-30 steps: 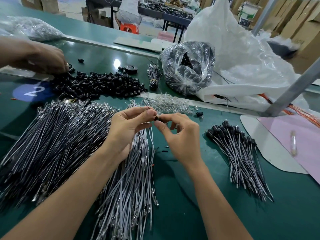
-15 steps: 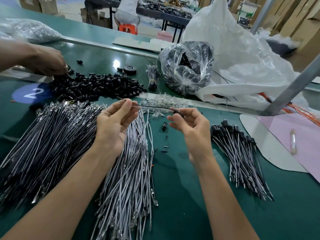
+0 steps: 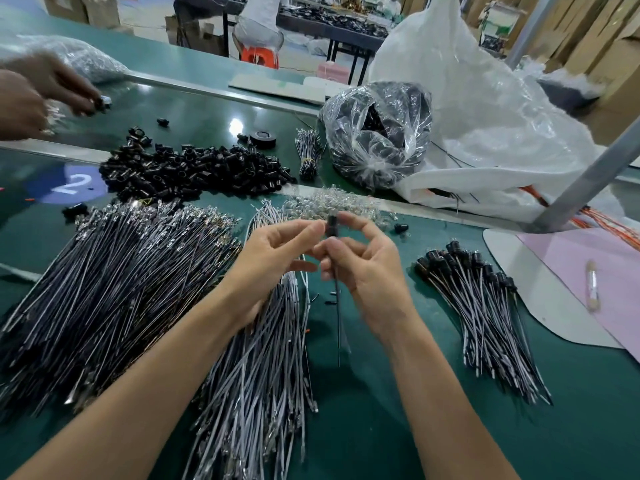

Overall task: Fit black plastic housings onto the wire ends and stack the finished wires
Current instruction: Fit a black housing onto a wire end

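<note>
Above the middle of the green table, my right hand [image 3: 367, 271] pinches a thin wire [image 3: 337, 323] that hangs straight down. On the wire's top end sits a black housing [image 3: 332, 225]. My left hand [image 3: 273, 258] holds that housing at its fingertips, and my right index finger curls to it from the other side. Loose black housings [image 3: 194, 171] lie heaped at the back left. Bare wires lie in a big pile [image 3: 121, 282] on the left and a narrower pile [image 3: 263, 358] under my left forearm. Finished wires with housings [image 3: 485, 306] are stacked on the right.
Clear small parts [image 3: 349, 202] lie just behind my hands. A tied plastic bag of black parts [image 3: 377, 133] and a large white bag [image 3: 485, 116] stand behind. Another person's hands [image 3: 45, 95] work at the far left. A pink sheet [image 3: 588, 271] and slanted metal post [image 3: 585, 178] are on the right.
The wire was stretched sideways between my hands; it now hangs upright with a housing on its top end. The other person's hand has lifted away from the housing heap.
</note>
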A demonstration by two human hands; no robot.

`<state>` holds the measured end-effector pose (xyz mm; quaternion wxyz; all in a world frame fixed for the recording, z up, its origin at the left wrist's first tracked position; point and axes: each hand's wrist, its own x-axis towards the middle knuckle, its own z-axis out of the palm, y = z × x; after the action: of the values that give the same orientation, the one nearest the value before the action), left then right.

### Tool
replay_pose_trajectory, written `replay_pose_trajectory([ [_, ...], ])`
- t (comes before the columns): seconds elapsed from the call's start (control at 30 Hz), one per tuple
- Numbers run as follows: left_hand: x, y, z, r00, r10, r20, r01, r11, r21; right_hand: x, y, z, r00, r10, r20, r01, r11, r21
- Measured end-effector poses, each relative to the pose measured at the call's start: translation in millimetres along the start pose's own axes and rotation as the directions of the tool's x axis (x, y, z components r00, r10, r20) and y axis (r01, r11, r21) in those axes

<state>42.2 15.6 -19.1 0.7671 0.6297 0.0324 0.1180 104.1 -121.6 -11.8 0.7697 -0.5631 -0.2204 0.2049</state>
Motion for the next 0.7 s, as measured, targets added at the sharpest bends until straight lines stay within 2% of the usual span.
replay_pose_trajectory([
  [0.1, -1.1, -1.0, 0.7, 0.999, 0.016, -0.031, -0.016, 1.000, -0.006, -1.8, 5.1, 5.6, 0.999, -0.010, 0.041, 0.015, 0.990, -0.137],
  [0.33, 0.2, 0.1, 1.4, 0.986, 0.063, -0.153, -0.073, 0.996, -0.059, -0.9, 6.9, 7.8, 0.997, 0.017, 0.075, 0.000, 0.974, -0.227],
  [0.47, -1.2, 1.3, 3.2, 0.979, 0.097, -0.181, -0.106, 0.994, -0.039, -0.6, 9.3, 8.0, 0.997, 0.012, 0.077, 0.008, 0.969, -0.245],
  [0.7, -2.3, -1.4, 3.7, 0.983, 0.069, -0.168, -0.071, 0.997, -0.007, -0.7, 8.9, 8.1, 0.995, -0.047, 0.093, 0.065, 0.976, -0.206],
])
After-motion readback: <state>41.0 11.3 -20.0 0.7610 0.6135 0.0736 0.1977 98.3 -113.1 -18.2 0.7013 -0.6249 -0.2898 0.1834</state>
